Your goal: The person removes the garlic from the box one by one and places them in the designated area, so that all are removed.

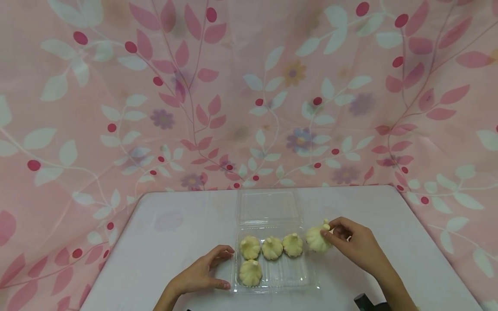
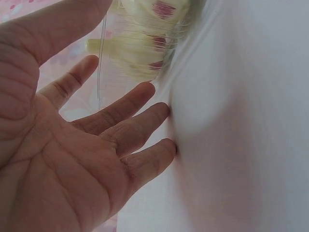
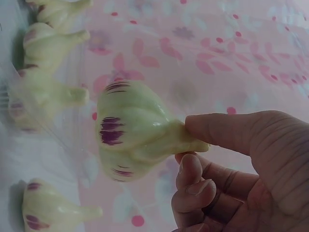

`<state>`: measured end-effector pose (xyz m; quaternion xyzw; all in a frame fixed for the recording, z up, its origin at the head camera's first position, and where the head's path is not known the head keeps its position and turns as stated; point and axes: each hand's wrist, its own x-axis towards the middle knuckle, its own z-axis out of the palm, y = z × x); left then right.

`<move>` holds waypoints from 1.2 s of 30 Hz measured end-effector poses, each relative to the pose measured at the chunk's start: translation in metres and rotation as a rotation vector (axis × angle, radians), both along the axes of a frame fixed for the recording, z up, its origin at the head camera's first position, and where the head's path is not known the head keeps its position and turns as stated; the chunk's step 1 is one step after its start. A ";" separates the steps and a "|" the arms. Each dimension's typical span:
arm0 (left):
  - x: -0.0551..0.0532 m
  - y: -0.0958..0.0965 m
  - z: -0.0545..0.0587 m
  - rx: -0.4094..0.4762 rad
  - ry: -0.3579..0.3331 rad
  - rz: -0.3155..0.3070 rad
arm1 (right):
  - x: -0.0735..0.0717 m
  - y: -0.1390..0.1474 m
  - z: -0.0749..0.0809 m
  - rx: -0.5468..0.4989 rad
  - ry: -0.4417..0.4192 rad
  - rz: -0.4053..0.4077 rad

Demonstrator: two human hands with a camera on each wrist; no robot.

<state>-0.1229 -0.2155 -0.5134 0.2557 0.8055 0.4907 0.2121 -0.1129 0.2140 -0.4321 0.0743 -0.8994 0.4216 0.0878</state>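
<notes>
My right hand (image 1: 355,244) pinches a garlic bulb (image 3: 137,130) by its stem, between thumb and fingers. In the head view this bulb hangs just off the right side of a clear plastic box (image 1: 288,274). Three garlic bulbs stand in a row along the back of the box, and one more garlic bulb (image 1: 250,273) sits at its front left. Purple streaks mark the bulbs' undersides in the wrist views. At the box's left wall is my left hand (image 1: 202,270), fingers spread and loosely bent, with nothing in its palm; its fingertips are right by the wall.
The box's clear lid (image 1: 270,207) lies folded back behind it on the white table (image 1: 186,224). A dark object (image 1: 365,302) shows at the front edge by my right forearm. Pink floral cloth (image 1: 233,86) hangs behind the table.
</notes>
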 end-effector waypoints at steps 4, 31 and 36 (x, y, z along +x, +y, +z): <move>0.000 -0.001 -0.002 0.000 0.006 -0.004 | -0.001 0.008 0.002 0.023 -0.009 -0.037; 0.000 0.002 0.002 -0.016 -0.021 0.014 | -0.016 0.054 -0.001 0.089 -0.053 -0.170; 0.001 0.002 0.003 -0.013 -0.034 0.018 | -0.020 0.058 -0.009 0.083 -0.044 -0.179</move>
